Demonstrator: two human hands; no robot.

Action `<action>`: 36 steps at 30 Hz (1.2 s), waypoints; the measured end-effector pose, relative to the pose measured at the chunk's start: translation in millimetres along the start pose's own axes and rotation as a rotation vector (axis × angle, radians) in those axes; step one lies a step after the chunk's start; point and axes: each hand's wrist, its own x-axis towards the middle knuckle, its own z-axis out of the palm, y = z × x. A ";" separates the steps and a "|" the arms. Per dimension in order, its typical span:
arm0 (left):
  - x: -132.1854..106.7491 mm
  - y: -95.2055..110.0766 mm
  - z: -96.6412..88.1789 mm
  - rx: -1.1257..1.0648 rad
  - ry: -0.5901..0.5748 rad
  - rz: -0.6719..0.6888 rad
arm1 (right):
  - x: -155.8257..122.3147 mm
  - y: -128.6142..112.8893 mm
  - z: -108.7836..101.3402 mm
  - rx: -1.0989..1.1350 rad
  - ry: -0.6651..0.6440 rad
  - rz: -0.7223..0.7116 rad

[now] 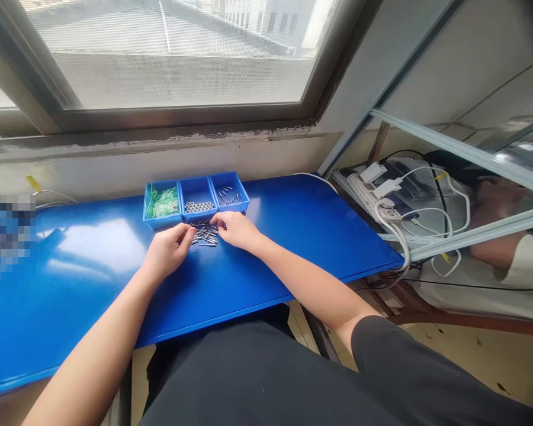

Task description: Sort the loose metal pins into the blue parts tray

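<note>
A loose pile of slim silver metal pins, perhaps rivets or screws, lies on the blue table just in front of three joined blue bins. My left hand is at the pile's left edge, thumb and forefinger pinched together; anything between them is too small to make out. On the right side of the pile, my right hand has its fingers curled down and closed at the pins, and what they grip is hidden. The left bin holds a green bag of pale pieces, the middle bin silver round rings or nuts, the right bin several pins.
The blue table runs along a wall beneath a window. Right of it, behind a metal frame, stand a power strip and white cables. Another person's arm is beyond the frame. A blurred patch covers the far left.
</note>
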 end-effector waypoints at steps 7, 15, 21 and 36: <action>-0.5 0.2 2.1 -0.044 0.022 0.024 | -1.8 -5.6 -6.7 0.268 0.078 -0.153; -0.2 -2.3 3.7 -0.055 0.011 0.085 | -8.3 -15.3 3.2 0.509 0.052 -0.167; 0.1 -1.3 3.2 -0.049 0.008 0.068 | -11.0 -21.4 9.6 0.650 0.065 -0.129; 1.1 -4.8 2.5 0.024 0.036 0.011 | -10.5 -23.4 16.8 0.812 0.078 -0.053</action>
